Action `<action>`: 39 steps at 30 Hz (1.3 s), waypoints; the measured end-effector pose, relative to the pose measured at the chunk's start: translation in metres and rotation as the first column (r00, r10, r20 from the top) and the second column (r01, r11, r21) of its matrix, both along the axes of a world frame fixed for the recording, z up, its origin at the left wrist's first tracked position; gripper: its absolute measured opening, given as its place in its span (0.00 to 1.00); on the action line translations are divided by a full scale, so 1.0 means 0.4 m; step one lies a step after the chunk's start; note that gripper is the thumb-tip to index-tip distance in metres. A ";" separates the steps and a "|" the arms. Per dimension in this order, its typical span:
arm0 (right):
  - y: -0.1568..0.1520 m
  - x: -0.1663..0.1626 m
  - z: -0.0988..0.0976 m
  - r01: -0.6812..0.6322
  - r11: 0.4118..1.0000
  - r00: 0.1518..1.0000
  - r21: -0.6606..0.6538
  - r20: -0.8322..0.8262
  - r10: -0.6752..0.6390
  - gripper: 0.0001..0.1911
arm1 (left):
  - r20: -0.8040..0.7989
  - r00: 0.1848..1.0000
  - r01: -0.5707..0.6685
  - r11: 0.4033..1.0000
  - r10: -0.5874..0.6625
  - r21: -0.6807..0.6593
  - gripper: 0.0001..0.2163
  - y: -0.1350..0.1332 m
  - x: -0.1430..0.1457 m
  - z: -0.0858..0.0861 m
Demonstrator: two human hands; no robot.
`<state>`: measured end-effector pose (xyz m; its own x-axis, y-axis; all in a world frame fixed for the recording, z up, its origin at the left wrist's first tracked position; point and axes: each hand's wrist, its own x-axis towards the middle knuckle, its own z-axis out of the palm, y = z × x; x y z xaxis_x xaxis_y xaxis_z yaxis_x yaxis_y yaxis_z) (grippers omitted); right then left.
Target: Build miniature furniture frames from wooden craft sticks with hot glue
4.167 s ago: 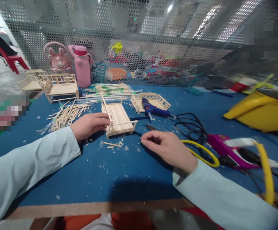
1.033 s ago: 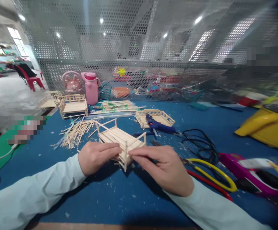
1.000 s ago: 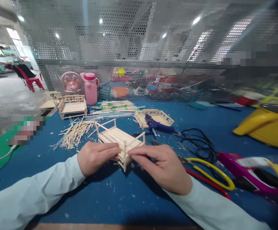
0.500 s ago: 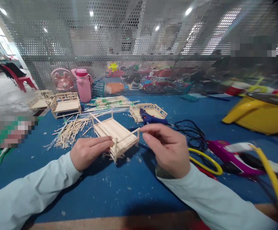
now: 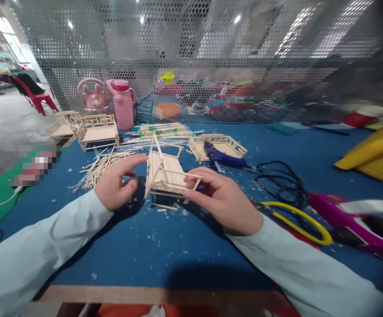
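A miniature bed [image 5: 169, 169] built from thin wooden sticks is tilted a little above the blue table, with rails and posts along its sides. My right hand [image 5: 226, 198] grips its right corner between thumb and fingers. At its left edge is my left hand [image 5: 120, 180], fingers apart, the index fingertip by the frame; whether it touches is hard to see. A blue glue gun [image 5: 226, 158] rests on another stick frame [image 5: 198, 147] behind my right hand. Loose sticks [image 5: 107, 165] lie in a pile behind my left hand.
Two finished-looking stick models [image 5: 99, 132] stand at the back left beside a pink bottle [image 5: 124, 108]. Bundled sticks [image 5: 161, 131] lie near the perforated metal screen [image 5: 178, 39]. On the right are a black cable [image 5: 282, 180], yellow-handled scissors [image 5: 305, 220], a magenta tool [image 5: 330, 211] and a yellow container [image 5: 376, 152].
The miniature bed has been turned and tilted up. My right hand has closed on its right corner, while my left hand has loosened and spread its fingers. The view has shifted right.
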<state>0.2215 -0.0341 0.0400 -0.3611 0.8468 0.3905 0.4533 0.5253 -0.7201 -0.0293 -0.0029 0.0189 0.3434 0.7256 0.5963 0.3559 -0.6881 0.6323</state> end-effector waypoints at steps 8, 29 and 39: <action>-0.041 -0.025 0.021 0.065 0.993 0.975 0.101 0.204 -0.084 0.05 | 0.545 0.839 0.283 0.860 -0.007 -0.425 0.28 -0.078 0.046 0.022; -0.045 -0.033 -0.010 0.024 0.985 0.951 0.173 0.301 -0.076 0.05 | 0.306 0.950 0.172 0.930 -0.069 -0.325 0.33 -0.078 0.056 -0.017; -0.046 -0.031 -0.006 0.014 0.985 0.948 0.174 0.312 -0.068 0.05 | 0.321 0.942 0.217 0.907 -0.098 -0.361 0.33 -0.085 0.056 -0.021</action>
<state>0.2090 -0.0526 0.0375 -0.4551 0.7957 0.3996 0.6665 0.6020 -0.4398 -0.0069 -0.0367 0.0105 0.3288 0.8688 0.3704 0.0244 -0.3999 0.9163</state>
